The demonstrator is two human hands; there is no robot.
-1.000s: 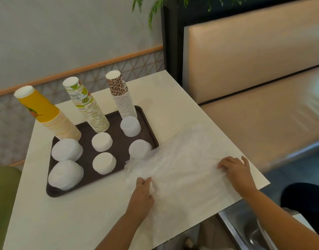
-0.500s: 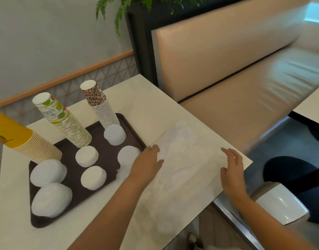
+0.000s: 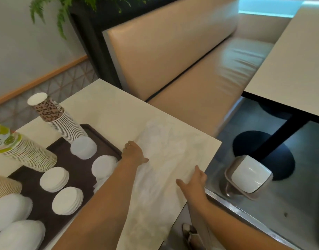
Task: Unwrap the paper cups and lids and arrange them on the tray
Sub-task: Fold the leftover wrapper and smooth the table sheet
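The unwrapping looks finished and the job appears to be at the tidy-up stage. On the brown tray at the left of the frame stand three upside-down stacks of paper cups: a leopard-print stack at the upper left, a stack with green lime print at the left edge, and part of a tan stack cut off by the frame. In front of them sit six piles of white lids in two rows, all on the tray.

The loose clear plastic wrap lies spread flat on the pale counter in the lower middle of the frame, just beside the tray's right rim. The left hand rests on the wrap's left edge next to the tray, fingers bent at the knuckles; whether it pinches the film or only presses it I cannot tell. The right hand is released, fingers spread, lying flat on the wrap near the counter's lower right edge.

My judgement is that the next move is to gather the wrap: draw both hands together, bunch the thin film, and lift it clear without snagging the nearest lid pile.

The lime-print cups carry lettering, but it is too blurred to read. No other writing shows.
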